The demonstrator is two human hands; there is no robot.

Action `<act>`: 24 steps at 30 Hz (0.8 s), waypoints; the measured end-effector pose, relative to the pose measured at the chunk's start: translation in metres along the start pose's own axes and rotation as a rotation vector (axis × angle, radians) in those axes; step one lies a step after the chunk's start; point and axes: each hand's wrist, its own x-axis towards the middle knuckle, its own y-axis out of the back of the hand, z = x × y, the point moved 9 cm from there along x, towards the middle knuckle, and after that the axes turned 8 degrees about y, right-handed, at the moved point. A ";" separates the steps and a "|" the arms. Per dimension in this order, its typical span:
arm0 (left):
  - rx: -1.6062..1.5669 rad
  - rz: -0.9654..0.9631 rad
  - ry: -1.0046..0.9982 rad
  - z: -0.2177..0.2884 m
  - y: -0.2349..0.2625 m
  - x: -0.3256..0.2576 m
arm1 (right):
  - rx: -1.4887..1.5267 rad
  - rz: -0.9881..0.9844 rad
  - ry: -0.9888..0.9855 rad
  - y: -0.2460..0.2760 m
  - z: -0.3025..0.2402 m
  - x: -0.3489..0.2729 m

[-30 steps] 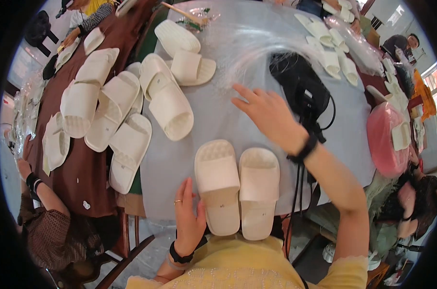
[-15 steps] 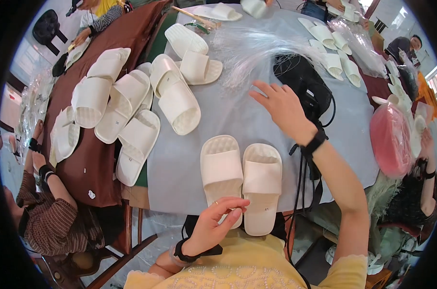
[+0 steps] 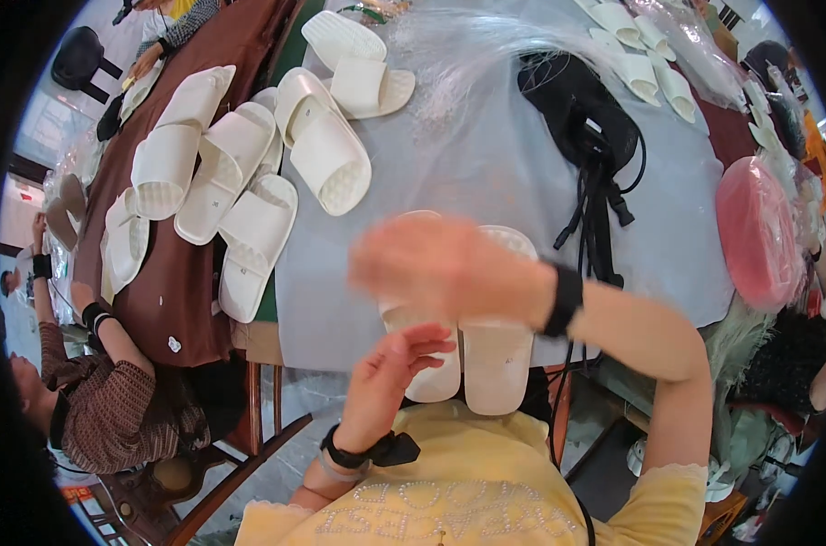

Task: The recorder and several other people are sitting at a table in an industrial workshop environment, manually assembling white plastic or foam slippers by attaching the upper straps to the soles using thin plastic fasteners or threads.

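Fingers (image 3: 428, 335) of the left hand (image 3: 376, 387) are loosely curled and slightly parted over the left of two cream, open-toed moulded slippers (image 3: 499, 373) side by side at the near edge; whether they touch, I cannot tell. The right hand (image 3: 426, 268) blurs above both, its finger state unreadable. At left lie at least seven white slippers (image 3: 331, 168); far right, four more (image 3: 675, 86). One black fabric pouch (image 3: 567, 100) lies right, beside one fan of clear, shiny strands (image 3: 504, 45). Pale grey cloth (image 3: 677, 237) covers the table, brown cloth (image 3: 190, 287) the left one. Near left, one co-worker in brown (image 3: 121, 409) sits above grey floor (image 3: 304, 400).
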 end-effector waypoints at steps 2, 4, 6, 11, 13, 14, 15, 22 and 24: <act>-0.189 0.114 0.073 0.023 -0.007 -0.008 | 0.154 -0.038 0.024 -0.006 -0.062 0.002; -0.385 0.193 0.162 0.013 0.012 -0.003 | 0.175 -0.116 -0.085 -0.005 -0.091 -0.015; -0.751 -0.283 -0.020 0.033 0.026 -0.005 | 0.405 -0.079 -0.200 0.001 -0.102 -0.038; -0.699 0.110 -0.331 0.063 0.114 -0.030 | 0.867 0.111 -1.197 0.016 -0.087 -0.134; -0.455 0.519 -0.451 0.058 0.150 -0.049 | 1.040 0.392 -1.613 0.012 -0.101 -0.192; -0.230 0.477 -0.374 0.058 0.137 -0.045 | 1.034 0.484 -1.701 0.013 -0.104 -0.211; -0.147 0.520 -0.286 0.049 0.126 -0.043 | 1.053 0.476 -1.699 0.009 -0.107 -0.216; 0.124 0.406 0.010 0.005 0.074 -0.039 | 1.144 0.763 -1.760 0.001 -0.104 -0.228; 0.113 0.343 0.033 -0.002 0.063 -0.038 | 1.133 0.685 -1.807 -0.003 -0.102 -0.220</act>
